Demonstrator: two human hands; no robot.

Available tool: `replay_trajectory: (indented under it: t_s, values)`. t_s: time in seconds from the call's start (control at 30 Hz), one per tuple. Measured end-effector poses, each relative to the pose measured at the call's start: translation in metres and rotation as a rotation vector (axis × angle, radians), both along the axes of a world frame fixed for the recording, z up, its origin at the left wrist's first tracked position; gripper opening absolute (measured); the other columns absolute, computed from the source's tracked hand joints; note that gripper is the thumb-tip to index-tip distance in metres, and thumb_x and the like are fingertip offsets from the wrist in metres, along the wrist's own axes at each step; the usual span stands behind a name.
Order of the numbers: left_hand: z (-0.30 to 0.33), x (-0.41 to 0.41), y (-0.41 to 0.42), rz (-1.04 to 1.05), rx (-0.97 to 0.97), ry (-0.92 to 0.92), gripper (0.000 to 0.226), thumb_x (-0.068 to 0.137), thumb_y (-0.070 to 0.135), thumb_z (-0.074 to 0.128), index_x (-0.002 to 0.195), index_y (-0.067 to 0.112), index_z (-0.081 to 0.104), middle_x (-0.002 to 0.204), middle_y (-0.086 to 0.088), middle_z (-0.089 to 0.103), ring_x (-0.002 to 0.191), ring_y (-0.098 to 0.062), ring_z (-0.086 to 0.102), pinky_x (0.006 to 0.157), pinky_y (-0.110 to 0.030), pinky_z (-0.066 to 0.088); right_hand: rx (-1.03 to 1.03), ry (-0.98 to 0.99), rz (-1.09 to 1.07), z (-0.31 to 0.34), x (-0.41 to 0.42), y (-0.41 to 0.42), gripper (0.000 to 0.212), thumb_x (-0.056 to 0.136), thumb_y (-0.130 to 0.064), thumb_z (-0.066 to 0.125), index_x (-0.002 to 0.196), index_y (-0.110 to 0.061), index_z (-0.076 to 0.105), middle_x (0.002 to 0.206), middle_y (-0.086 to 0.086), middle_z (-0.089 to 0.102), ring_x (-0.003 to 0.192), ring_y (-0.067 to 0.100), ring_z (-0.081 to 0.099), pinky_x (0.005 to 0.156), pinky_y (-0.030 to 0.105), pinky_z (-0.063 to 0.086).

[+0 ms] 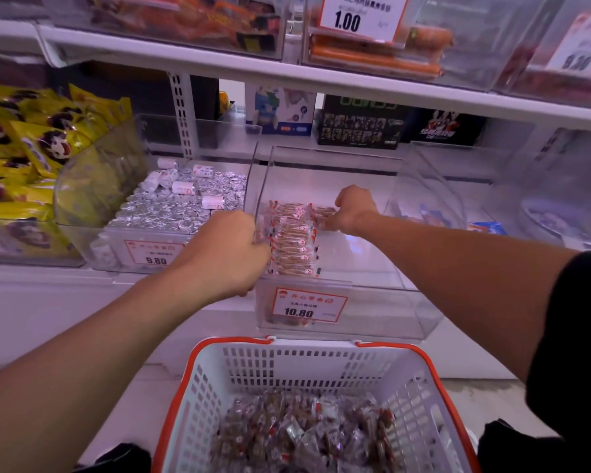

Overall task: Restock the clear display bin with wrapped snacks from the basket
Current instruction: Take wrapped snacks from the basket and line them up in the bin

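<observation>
A clear display bin (372, 295) with a 10.80 price tag stands on the shelf in front of me. A neat row of wrapped snacks (292, 240) lies along its left side. My left hand (226, 254) presses against the row's near end at the bin's left wall, fingers curled. My right hand (352, 211) is inside the bin, fingers closed on wrapped snacks at the far end of the row. Below, a white basket (321, 367) with orange rim holds several loose wrapped snacks (307, 435).
A bin of silver foil-wrapped sweets (181, 203) with a 9.80 tag sits to the left, yellow bags (24, 155) beyond it. Clear bins stand to the right. An upper shelf (321, 76) with more bins overhangs. Boxes line the back.
</observation>
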State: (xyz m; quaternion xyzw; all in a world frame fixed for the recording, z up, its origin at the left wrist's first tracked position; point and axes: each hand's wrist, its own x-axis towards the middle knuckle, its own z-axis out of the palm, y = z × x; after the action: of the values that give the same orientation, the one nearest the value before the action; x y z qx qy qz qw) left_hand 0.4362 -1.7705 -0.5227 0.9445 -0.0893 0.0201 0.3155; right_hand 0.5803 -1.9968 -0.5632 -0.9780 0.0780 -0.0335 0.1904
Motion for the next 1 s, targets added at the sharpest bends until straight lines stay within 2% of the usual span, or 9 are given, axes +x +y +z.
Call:
replay_trajectory:
  t_s: [0.1, 0.2, 0.27, 0.4, 0.63, 0.77, 0.87, 0.93, 1.0]
  values:
    - [0.0, 0.0, -0.001, -0.002, -0.014, -0.009, 0.025, 0.09, 0.009, 0.051, 0.07, 0.002, 0.063, 0.061, -0.016, 0.068, 0.045, -0.023, 0.067, 0.052, -0.044, 0.06, -0.041, -0.013, 0.029, -0.001, -0.001, 0.002, 0.059, 0.066, -0.048, 0.086, 0.106, -0.01, 0.064, 0.106, 0.009, 0.064, 0.088, 0.025, 0.061, 0.072, 0.029, 0.05]
    - [-0.001, 0.001, -0.001, 0.002, -0.017, -0.01, 0.024, 0.09, 0.01, 0.05, 0.071, 0.003, 0.063, 0.062, -0.014, 0.068, 0.044, -0.022, 0.067, 0.05, -0.044, 0.059, -0.105, -0.017, 0.091, 0.0, -0.003, 0.003, 0.061, 0.07, -0.062, 0.074, 0.109, -0.018, 0.061, 0.11, 0.008, 0.052, 0.089, 0.027, 0.056, 0.073, 0.031, 0.045]
    - [-0.001, 0.001, -0.001, 0.008, -0.011, -0.008, 0.024, 0.091, 0.01, 0.05, 0.072, 0.003, 0.064, 0.063, -0.014, 0.068, 0.044, -0.021, 0.067, 0.05, -0.044, 0.06, -0.147, -0.012, 0.096, 0.0, -0.003, 0.003, 0.057, 0.072, -0.063, 0.072, 0.107, -0.018, 0.064, 0.108, 0.007, 0.056, 0.089, 0.026, 0.057, 0.071, 0.03, 0.045]
    - [-0.002, 0.002, -0.002, 0.01, 0.007, -0.007, 0.026, 0.091, 0.011, 0.05, 0.073, 0.0, 0.065, 0.064, -0.015, 0.068, 0.044, -0.02, 0.067, 0.05, -0.043, 0.06, -0.192, 0.014, 0.027, 0.005, 0.0, 0.0, 0.053, 0.073, -0.054, 0.078, 0.105, -0.013, 0.065, 0.101, 0.006, 0.068, 0.09, 0.024, 0.063, 0.072, 0.03, 0.053]
    - [-0.002, 0.003, -0.002, 0.007, 0.001, -0.013, 0.021, 0.091, 0.01, 0.05, 0.078, 0.0, 0.064, 0.066, -0.016, 0.068, 0.046, -0.024, 0.068, 0.051, -0.044, 0.06, -0.12, 0.007, 0.004, 0.006, 0.003, 0.007, 0.054, 0.068, -0.034, 0.089, 0.109, -0.008, 0.065, 0.105, 0.008, 0.066, 0.098, 0.025, 0.064, 0.086, 0.035, 0.057]
    - [-0.001, 0.002, -0.003, 0.01, -0.027, 0.008, 0.021, 0.09, 0.01, 0.05, 0.076, 0.001, 0.063, 0.068, -0.017, 0.068, 0.048, -0.026, 0.069, 0.052, -0.046, 0.06, -0.153, 0.026, -0.011, 0.009, 0.005, 0.015, 0.051, 0.07, -0.026, 0.088, 0.11, -0.008, 0.061, 0.109, 0.008, 0.064, 0.099, 0.026, 0.063, 0.076, 0.029, 0.053]
    - [-0.001, 0.0, -0.002, 0.039, 0.001, -0.015, 0.022, 0.089, 0.014, 0.051, 0.076, 0.004, 0.066, 0.069, -0.014, 0.068, 0.051, -0.026, 0.069, 0.053, -0.044, 0.06, -0.217, 0.029, -0.013, 0.016, 0.003, 0.014, 0.044, 0.069, -0.025, 0.088, 0.098, -0.009, 0.058, 0.104, 0.008, 0.065, 0.088, 0.023, 0.06, 0.067, 0.026, 0.046]
    - [0.0, -0.002, -0.004, 0.057, 0.039, -0.05, 0.022, 0.091, 0.021, 0.053, 0.078, 0.008, 0.066, 0.071, -0.011, 0.067, 0.057, -0.026, 0.067, 0.057, -0.042, 0.059, -0.234, 0.03, 0.01, 0.025, -0.003, 0.013, 0.04, 0.073, -0.026, 0.085, 0.095, -0.008, 0.057, 0.102, 0.008, 0.065, 0.088, 0.022, 0.061, 0.067, 0.026, 0.046]
    - [0.002, -0.005, -0.006, 0.096, 0.087, -0.097, 0.02, 0.091, 0.033, 0.058, 0.087, 0.014, 0.061, 0.073, -0.006, 0.063, 0.064, -0.022, 0.063, 0.055, -0.035, 0.051, -0.202, 0.015, 0.05, 0.041, -0.016, 0.013, 0.044, 0.077, -0.027, 0.082, 0.108, -0.006, 0.06, 0.108, 0.009, 0.064, 0.1, 0.025, 0.063, 0.073, 0.029, 0.051]
